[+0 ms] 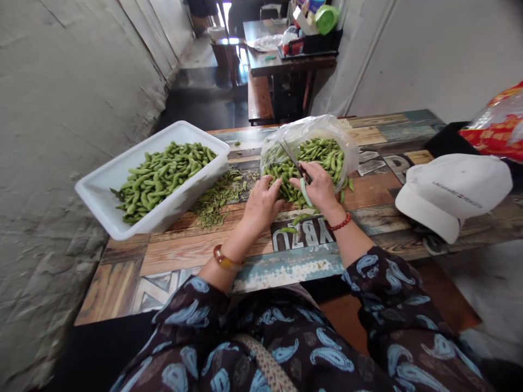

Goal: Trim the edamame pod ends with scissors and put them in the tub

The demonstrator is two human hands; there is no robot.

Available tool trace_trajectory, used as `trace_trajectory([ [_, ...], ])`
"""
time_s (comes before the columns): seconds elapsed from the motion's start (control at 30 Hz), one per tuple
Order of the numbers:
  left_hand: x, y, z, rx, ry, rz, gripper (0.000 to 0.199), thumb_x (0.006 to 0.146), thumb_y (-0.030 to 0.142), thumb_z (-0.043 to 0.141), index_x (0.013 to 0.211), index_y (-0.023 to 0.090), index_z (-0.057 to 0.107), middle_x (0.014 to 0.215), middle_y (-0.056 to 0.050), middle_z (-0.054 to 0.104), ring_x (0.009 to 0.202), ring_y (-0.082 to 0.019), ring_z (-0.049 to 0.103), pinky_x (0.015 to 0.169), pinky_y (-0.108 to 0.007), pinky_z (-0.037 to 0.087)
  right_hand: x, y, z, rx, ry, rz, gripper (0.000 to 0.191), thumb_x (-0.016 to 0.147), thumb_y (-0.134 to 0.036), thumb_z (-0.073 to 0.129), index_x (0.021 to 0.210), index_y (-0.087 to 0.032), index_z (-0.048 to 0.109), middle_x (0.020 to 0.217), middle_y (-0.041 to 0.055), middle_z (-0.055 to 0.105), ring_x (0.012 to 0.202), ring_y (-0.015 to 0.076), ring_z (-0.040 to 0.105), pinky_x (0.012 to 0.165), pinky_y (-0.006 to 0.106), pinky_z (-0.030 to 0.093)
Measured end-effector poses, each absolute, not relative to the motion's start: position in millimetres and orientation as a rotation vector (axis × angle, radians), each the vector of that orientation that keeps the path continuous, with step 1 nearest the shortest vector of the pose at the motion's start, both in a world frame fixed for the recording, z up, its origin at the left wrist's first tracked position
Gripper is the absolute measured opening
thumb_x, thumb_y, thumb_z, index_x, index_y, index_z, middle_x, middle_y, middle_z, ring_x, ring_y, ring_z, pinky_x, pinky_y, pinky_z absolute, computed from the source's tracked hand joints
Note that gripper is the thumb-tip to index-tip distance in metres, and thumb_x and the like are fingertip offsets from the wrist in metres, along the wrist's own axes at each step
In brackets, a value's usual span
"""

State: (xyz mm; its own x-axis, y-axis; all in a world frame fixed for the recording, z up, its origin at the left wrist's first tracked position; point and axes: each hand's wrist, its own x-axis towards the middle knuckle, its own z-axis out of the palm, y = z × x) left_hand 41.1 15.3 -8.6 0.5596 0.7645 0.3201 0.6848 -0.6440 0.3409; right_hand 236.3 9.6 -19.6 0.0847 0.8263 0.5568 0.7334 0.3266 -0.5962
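My right hand [321,188] is closed around a pair of scissors [291,154], whose blades point away and to the left. One pale green handle loop [305,192] shows below my fingers. Beside it, my left hand [261,202] touches the near left edge of the edamame pods [321,154], its fingers apart, with nothing visible in them. These pods spill from the mouth of a clear plastic bag [349,144] lying on the table. Farther left, a white plastic tub [183,130] holds a heap of green pods [163,179].
Trimmed stem scraps [214,204] lie between tub and bag on the wood-patterned table [175,256]. At the right are a white cap [453,185] and a red plastic package [498,125]. Another table [261,60] stands behind, and a grey wall [53,136] rises at the left.
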Motion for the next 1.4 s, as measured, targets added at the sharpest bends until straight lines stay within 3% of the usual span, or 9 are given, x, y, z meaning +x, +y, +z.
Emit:
trace_trajectory([
  [0.1,33,-14,2,2.621,1.103,0.593,0.021,0.089,0.027,0.059,0.107,0.016,0.063,0.106,-0.012,0.059,0.102,-0.026,0.057,0.091,-0.041,0.050,240,3,-10,-1.396,-1.612,0.098,0.037,0.086,-0.039,0.068,0.117,-0.020,0.067,0.098,0.0087,0.068,0.086,0.0232,0.063,0.086,0.039,0.054],
  [0.2,29,-38,3,2.675,0.888,0.343,0.018,0.088,0.032,0.063,0.098,0.017,0.063,0.101,-0.010,0.060,0.095,-0.024,0.058,0.083,-0.037,0.051,241,-4,-1,-1.340,-1.569,0.069,0.037,0.087,-0.041,0.067,0.117,-0.019,0.067,0.095,0.0085,0.069,0.086,0.0238,0.063,0.084,0.040,0.054],
  [0.3,29,-46,-3,2.682,0.843,0.175,0.009,0.091,0.022,0.055,0.096,0.016,0.061,0.099,-0.010,0.060,0.087,-0.020,0.058,0.078,-0.033,0.050,241,-9,2,-1.316,-1.552,0.057,0.037,0.086,-0.041,0.068,0.117,-0.021,0.067,0.091,0.0068,0.069,0.082,0.0228,0.064,0.081,0.039,0.054],
  [0.47,33,-31,0,2.558,0.881,0.288,0.006,0.089,0.016,0.051,0.091,0.017,0.056,0.097,-0.008,0.062,0.090,-0.020,0.059,0.080,-0.033,0.050,240,-9,-2,-1.316,-1.548,0.077,0.036,0.084,-0.041,0.070,0.116,-0.023,0.068,0.091,0.0061,0.070,0.083,0.0230,0.065,0.082,0.039,0.055],
  [0.67,64,-27,0,2.608,0.960,0.218,0.022,0.092,0.010,0.040,0.105,0.016,0.057,0.100,-0.011,0.067,0.093,-0.022,0.065,0.082,-0.034,0.051,241,-8,-4,-1.316,-1.538,0.062,0.036,0.083,-0.039,0.071,0.115,-0.022,0.068,0.089,0.0052,0.070,0.081,0.0226,0.065,0.081,0.040,0.056],
  [0.83,81,-38,-17,2.718,0.992,0.133,0.019,0.094,0.025,0.048,0.106,0.015,0.058,0.093,-0.012,0.067,0.088,-0.027,0.067,0.077,-0.038,0.053,236,-8,-6,-1.283,-1.582,0.063,0.035,0.085,-0.038,0.070,0.114,-0.019,0.068,0.090,0.0074,0.070,0.083,0.0231,0.066,0.081,0.039,0.055],
  [1.03,47,-23,-13,2.434,1.013,0.318,0.007,0.090,0.020,0.052,0.094,0.017,0.056,0.094,-0.009,0.065,0.087,-0.021,0.062,0.080,-0.034,0.050,225,-10,-9,-1.281,-1.706,0.127,0.036,0.087,-0.042,0.067,0.115,-0.020,0.066,0.093,0.0080,0.070,0.086,0.0236,0.065,0.083,0.039,0.055],
  [1.17,14,-6,-1,1.787,0.940,0.671,0.016,0.087,0.030,0.059,0.083,0.018,0.050,0.079,0.000,0.058,0.068,-0.011,0.052,0.064,-0.024,0.044,218,-13,-8,-1.231,-1.765,0.177,0.037,0.086,-0.045,0.067,0.114,-0.020,0.067,0.094,0.0090,0.070,0.087,0.0244,0.065,0.084,0.039,0.055],
  [1.4,-12,-1,11,1.052,0.764,0.757,0.039,0.077,0.042,0.076,0.088,0.018,0.048,0.073,0.001,0.065,0.046,-0.003,0.046,0.043,-0.015,0.026,209,-22,-5,-1.158,-1.749,0.371,0.038,0.084,-0.039,0.073,0.116,-0.020,0.067,0.091,0.0054,0.068,0.081,0.0198,0.066,0.080,0.034,0.055],
])
